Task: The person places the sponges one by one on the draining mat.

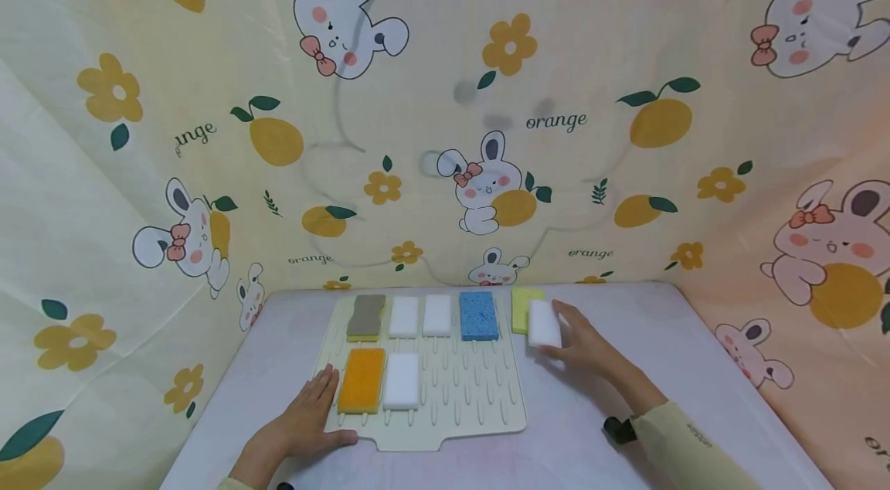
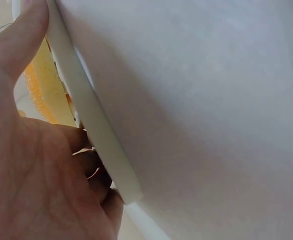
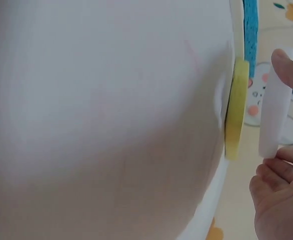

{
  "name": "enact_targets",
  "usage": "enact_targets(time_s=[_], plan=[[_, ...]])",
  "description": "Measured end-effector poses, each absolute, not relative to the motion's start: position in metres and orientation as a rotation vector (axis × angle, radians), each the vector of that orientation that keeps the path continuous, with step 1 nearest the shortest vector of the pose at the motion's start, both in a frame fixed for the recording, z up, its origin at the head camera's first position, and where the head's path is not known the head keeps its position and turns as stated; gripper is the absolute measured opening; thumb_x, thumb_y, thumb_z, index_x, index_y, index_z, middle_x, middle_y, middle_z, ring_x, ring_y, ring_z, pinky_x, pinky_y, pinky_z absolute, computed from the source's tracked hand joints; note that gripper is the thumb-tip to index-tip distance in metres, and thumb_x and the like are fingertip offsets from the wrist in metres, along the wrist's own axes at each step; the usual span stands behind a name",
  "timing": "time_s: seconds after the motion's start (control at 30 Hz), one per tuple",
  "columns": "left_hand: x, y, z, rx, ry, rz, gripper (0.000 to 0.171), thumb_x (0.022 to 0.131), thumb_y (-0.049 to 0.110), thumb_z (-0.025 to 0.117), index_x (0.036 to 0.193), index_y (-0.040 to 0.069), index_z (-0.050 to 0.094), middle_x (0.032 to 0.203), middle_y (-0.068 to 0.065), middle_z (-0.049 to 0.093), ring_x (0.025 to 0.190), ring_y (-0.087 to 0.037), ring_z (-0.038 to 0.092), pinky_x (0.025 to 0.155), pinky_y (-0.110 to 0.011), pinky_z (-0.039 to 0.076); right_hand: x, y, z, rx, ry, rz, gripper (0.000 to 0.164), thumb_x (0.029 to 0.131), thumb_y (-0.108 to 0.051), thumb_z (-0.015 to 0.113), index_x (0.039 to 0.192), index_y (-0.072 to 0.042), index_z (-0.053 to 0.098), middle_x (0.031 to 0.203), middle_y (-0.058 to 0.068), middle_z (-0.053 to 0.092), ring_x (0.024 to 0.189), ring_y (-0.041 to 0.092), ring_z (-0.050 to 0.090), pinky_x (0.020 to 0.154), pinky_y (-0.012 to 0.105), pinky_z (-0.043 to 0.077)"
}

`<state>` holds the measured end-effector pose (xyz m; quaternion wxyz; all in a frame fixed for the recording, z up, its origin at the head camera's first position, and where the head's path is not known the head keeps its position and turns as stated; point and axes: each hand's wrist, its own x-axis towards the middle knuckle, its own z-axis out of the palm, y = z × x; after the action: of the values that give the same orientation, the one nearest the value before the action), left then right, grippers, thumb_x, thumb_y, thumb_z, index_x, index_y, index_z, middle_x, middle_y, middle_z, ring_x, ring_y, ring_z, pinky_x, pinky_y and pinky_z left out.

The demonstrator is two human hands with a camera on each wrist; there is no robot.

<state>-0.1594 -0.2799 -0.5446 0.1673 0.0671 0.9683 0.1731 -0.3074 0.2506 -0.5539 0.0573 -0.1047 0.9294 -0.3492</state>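
Note:
My right hand (image 1: 581, 340) pinches a white sponge (image 1: 545, 324) by its ends, thumb on one end and fingers on the other. In the right wrist view that white sponge (image 3: 276, 107) is held up, apart from the flat yellow sponge (image 3: 236, 110) below it. My left hand (image 1: 302, 420) touches the front left corner of a cream ridged drying tray (image 1: 480, 405), fingers along its side and thumb at its front edge. On the tray nearest that hand lies an orange sponge (image 1: 361, 380), with a white sponge (image 1: 401, 381) to its right.
Along the tray's back row lie a grey-topped sponge (image 1: 366, 317), two white sponges (image 1: 404, 317) and a blue sponge (image 1: 478, 316). The yellow sponge (image 1: 520, 311) lies on the white table (image 1: 626, 312) beyond the tray's right edge. A printed cloth (image 1: 417, 111) hangs behind and at both sides.

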Motion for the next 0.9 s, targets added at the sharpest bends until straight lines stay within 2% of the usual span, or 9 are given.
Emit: enact_targets(time_s=[0.23, 0.47, 0.9], plan=[[-0.158, -0.279, -0.541, 0.196, 2.755, 0.491, 0.128, 0.084, 0.07, 0.08, 0.166, -0.01, 0.022, 0.175, -0.031, 0.014, 0.163, -0.047, 0.017, 0.133, -0.062, 0.013, -0.296, 0.238, -0.549, -0.421, 2.826, -1.108, 0.116, 0.085, -0.044, 0.093, 0.169, -0.004, 0.024, 0.171, 0.03, 0.027, 0.157, 0.055, 0.026, 0.123, 0.072, 0.027], [-0.158, -0.279, -0.542, 0.187, 2.76, 0.489, 0.128, 0.084, 0.071, 0.08, 0.166, -0.01, 0.023, 0.175, -0.031, 0.014, 0.163, -0.046, 0.017, 0.133, -0.061, 0.013, -0.285, 0.221, -0.542, -0.424, 2.816, -1.106, 0.117, 0.084, -0.049, 0.092, 0.169, -0.004, 0.024, 0.172, 0.03, 0.026, 0.156, 0.055, 0.026, 0.122, 0.072, 0.031], [-0.158, -0.279, -0.541, 0.195, 2.752, 0.505, 0.127, 0.085, 0.07, 0.08, 0.166, -0.009, 0.023, 0.175, -0.031, 0.014, 0.163, -0.047, 0.017, 0.132, -0.062, 0.014, -0.269, 0.196, -0.541, -0.401, 2.776, -1.147, 0.118, 0.083, -0.045, 0.094, 0.17, -0.007, 0.024, 0.173, 0.027, 0.025, 0.158, 0.053, 0.025, 0.121, 0.073, 0.032]])
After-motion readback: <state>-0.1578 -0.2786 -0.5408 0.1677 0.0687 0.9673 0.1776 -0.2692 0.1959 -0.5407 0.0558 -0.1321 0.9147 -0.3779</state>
